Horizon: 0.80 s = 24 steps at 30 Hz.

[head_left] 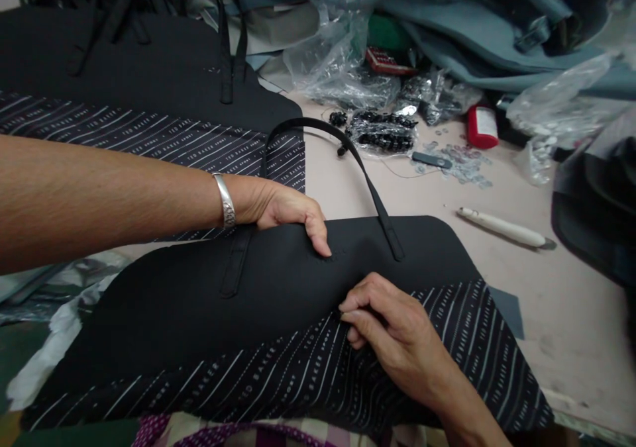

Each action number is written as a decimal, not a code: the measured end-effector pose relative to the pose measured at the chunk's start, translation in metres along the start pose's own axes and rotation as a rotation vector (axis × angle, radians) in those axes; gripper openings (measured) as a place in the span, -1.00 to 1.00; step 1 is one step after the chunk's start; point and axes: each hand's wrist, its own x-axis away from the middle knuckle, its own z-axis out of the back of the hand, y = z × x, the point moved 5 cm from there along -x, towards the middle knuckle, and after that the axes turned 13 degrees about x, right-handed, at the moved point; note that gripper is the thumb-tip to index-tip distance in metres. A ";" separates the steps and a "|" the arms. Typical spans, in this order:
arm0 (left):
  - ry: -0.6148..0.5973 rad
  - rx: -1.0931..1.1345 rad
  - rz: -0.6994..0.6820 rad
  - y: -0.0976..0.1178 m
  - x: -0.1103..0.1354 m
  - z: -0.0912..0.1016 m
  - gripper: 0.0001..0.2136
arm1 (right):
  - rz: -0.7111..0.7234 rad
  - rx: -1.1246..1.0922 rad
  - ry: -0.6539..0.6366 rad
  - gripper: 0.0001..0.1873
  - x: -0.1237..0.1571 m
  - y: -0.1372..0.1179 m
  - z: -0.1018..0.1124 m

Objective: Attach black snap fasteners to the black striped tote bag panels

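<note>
A black bag panel (173, 288) with a strap handle (348, 146) lies before me, its lower part a black fabric (308, 374) printed with white diagonal lines and lettering. My left hand (298, 218), a silver bangle on its wrist, grips the panel's top edge between the handle ends. Its thumb presses on the front by a faint mark, and the fingers are hidden behind. Below and to the right, my right hand (385, 321) is closed in a pinch at the seam where black panel meets printed fabric. A tiny dark bit shows at its fingertips, too small to name.
More black panels with straps (163, 56) are stacked at the back left. A white pen-like tool (501, 227) lies on the table (561, 301) at right. Behind are a red-and-white container (481, 126), a bag of small black parts (385, 132) and a grey bar (431, 160) among clear discs.
</note>
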 end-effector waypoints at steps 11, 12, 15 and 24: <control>-0.106 -0.031 -0.053 -0.005 -0.005 0.005 -0.58 | -0.002 0.015 -0.042 -0.83 -0.002 0.000 0.000; -0.102 -0.019 -0.047 -0.005 -0.005 0.005 -0.60 | -0.003 0.018 -0.047 -0.83 -0.002 0.001 0.000; -0.092 0.009 -0.031 -0.005 -0.004 0.004 -0.63 | -0.016 0.022 -0.071 -0.83 -0.004 0.001 -0.001; -0.028 0.044 -0.036 -0.004 -0.003 0.003 -0.71 | -0.161 -0.010 0.010 -0.88 -0.003 0.007 -0.006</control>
